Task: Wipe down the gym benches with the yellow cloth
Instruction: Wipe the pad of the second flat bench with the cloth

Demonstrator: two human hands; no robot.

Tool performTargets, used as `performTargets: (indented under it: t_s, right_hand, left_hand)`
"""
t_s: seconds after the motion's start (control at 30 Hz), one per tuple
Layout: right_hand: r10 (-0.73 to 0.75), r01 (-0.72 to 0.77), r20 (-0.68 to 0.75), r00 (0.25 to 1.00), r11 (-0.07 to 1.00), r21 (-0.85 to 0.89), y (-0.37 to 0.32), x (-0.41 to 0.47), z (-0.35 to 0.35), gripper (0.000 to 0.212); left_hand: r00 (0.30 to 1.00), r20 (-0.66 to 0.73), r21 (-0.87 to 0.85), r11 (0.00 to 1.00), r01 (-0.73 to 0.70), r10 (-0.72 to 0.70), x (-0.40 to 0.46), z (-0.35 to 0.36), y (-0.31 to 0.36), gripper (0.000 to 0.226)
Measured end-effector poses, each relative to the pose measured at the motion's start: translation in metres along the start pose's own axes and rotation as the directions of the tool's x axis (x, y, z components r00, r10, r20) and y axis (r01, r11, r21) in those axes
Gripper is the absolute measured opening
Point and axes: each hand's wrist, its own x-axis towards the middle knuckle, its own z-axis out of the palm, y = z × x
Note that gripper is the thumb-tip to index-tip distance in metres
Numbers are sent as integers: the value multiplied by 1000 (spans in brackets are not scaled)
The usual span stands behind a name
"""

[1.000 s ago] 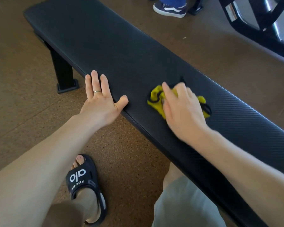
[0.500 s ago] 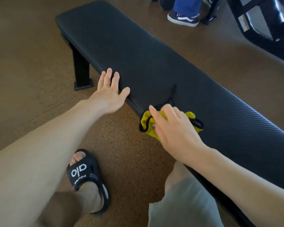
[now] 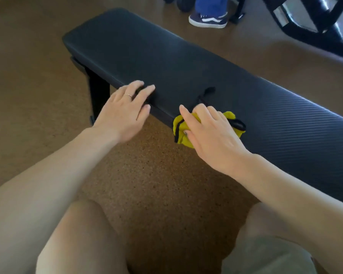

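Bench (image 3: 186, 62) long axis runs 10 o'clock to 4 o'clock, near end at upper left. Yellow cloth (image 3: 181, 133) bunched on near edge, partly hanging over side, black trim strand trailing toward 12 o'clock. Right hand (image 3: 210, 131) presses cloth, fingers straight, slightly spread. Left hand (image 3: 123, 113) at 9 o'clock of cloth, fingers together, flat on bench edge.

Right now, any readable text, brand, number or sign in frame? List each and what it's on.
None can be read.
Silver label plate on the black machine frame, top right: too blurred to read.
Navy sneaker at top: a white side stripe only, no letters.
Black bench, yellow cloth under the right hand, ring on the left hand: no print visible.
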Motion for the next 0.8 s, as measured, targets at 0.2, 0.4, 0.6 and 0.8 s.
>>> performTargets:
  t_s: [0.2, 0.4, 0.6, 0.8]
  right_hand:
    - [48, -43, 42, 998, 994, -102, -6, -36, -6, 61]
    - [97, -96, 7, 995, 991, -96, -41, 74, 7, 56]
    - [121, -116, 61, 991, 990, -75, -52, 81, 0, 57]
    - [81, -66, 131, 988, 991, -112, -38, 44, -10, 60]
  left_hand:
    - [1000, -5, -56, 998, 19, -20, 40, 25, -43, 63]
    - [1000, 1, -115, 993, -30, 31, 40, 28, -52, 63]
    - [996, -43, -120, 990, -79, 74, 39, 31, -60, 61]
    - [990, -141, -115, 992, -46, 29, 38, 37, -50, 62]
